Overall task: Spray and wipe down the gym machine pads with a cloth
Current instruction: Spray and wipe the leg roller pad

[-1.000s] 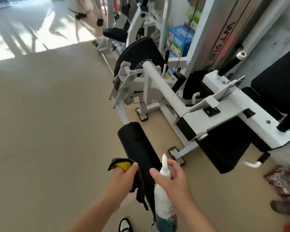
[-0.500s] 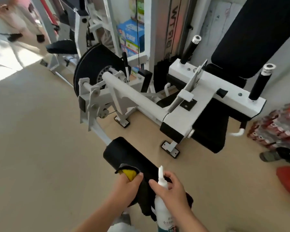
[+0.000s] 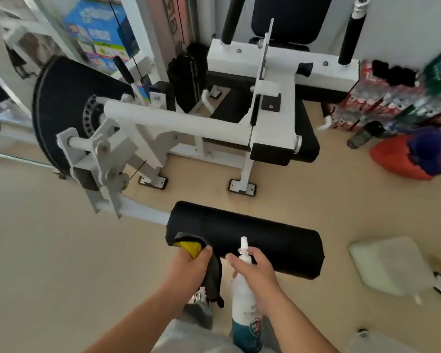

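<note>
The person stands over the long black roller pad (image 3: 252, 238) of a white-framed gym machine (image 3: 176, 121). The pad lies level, just above the beige floor (image 3: 49, 250), fixed at its left end to a white arm of the frame.

The left hand (image 3: 189, 268) is curled round a bunched cloth (image 3: 212, 273), dark on the outside with a yellow patch showing above the knuckles. The top of the cloth sits against the near left corner of the roller pad, and a dark tail of it hangs down below the hand.

The right hand (image 3: 257, 273) grips a white spray bottle (image 3: 242, 299) round its neck. The bottle stands roughly upright just in front of the pad, its thin white nozzle rising in front of the pad's near face and its blue-green base down by the person's legs. The two hands are close together, not touching.

Further back the machine carries a black seat pad (image 3: 303, 138) and a black back pad (image 3: 290, 16), with two upright black-gripped handles either side. A big black disc (image 3: 61, 103) sits at the left end of the frame.

Blue boxes (image 3: 97, 29) are stacked behind it. To the right there is an orange and blue bag (image 3: 405, 159) on the floor, and a pale bundle (image 3: 392, 266) nearer the person.
</note>
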{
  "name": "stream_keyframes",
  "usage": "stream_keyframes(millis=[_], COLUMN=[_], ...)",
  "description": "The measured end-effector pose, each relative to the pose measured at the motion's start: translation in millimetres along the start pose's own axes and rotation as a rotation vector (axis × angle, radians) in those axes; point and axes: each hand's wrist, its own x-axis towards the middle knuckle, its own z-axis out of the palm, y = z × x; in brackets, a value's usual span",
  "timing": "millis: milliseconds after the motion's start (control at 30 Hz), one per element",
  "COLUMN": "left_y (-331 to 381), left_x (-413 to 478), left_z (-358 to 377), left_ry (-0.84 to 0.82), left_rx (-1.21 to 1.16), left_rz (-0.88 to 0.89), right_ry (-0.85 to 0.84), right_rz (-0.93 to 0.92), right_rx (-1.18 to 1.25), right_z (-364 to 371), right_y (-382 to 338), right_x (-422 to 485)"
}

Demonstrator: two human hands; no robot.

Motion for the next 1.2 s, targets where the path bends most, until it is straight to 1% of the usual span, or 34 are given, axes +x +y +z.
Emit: stream_keyframes(millis=[67,233,433,600,700,800,833,867,900,967,1000,1033,1067,1100,1133,1167,1200], left_y=[-9.3,-16.7,-11.2,-9.9,-2.5,2.7,2.3,0.3,-5.9,-18.0,-22.4,-26.3,-27.3,-29.0,-29.6,-31.7,-33.9], left_x=[6.5,17.1,22.0,23.8,21.9,20.9,20.3,22.2,30.1,45.0,49.1,49.4,45.9,44.8,43.1,42.3,44.1], left_z=[-4.3,-9.0,-10.1,-12.2,-10.0,0.7,6.7,16.1,28.6,65.0,85.1,107.3,126.0,141.2,152.9,161.9,168.5], left_ry=[-0.001,0.010,-0.013,-0.020,0.049,0.147,0.144,0.133,0.104,0.023,-0.040,-0.112,-0.156,-0.178,-0.197,-0.204,-0.212], left_rx=[0.013,0.000,-0.013,-0.009,-0.067,-0.067,0.000,0.089,0.226,0.687,0.921,1.107,1.229,1.291,1.317,1.334,1.345], left_rz=[-0.003,0.028,0.117,0.093,0.144,0.276,0.336,0.434,0.556,0.790,0.810,0.775,0.720,0.679,0.677,0.731,0.821], right_ry=[0.000,0.046,0.053,0.066,0.073,0.105,0.124,0.144,0.158,0.172,0.180,0.181,0.181,0.174,0.168,0.155,0.132], right_rz=[0.022,0.013,0.005,0.014,0.003,0.001,-0.001,0.000,-0.002,-0.017,-0.027,-0.037,-0.041,-0.043,-0.038,-0.036,-0.036], right_rx=[0.053,0.082,0.036,0.102,0.141,0.132,0.130,0.133,0.134,0.118,0.103,0.092,0.080,0.070,0.057,0.043,0.019], right_z=[6.9,9.0,5.9,-0.2,-10.8,-29.1,-36.7,-45.7,-54.2,-71.1,-79.3,-89.7,-99.1,-106.9,-114.0,-120.3,-126.8], right_y=[7.9,13.7,17.2,21.8,24.0,24.7,24.6,23.9,23.8,21.1,20.0,20.2,20.9,21.3,21.3,22.0,21.1], right_x=[2.9,12.2,24.1,24.1,17.0,5.2,1.5,-2.9,-6.3,-16.2,-20.5,-23.9,-25.1,-24.8,-25.0,-23.1,-18.5])
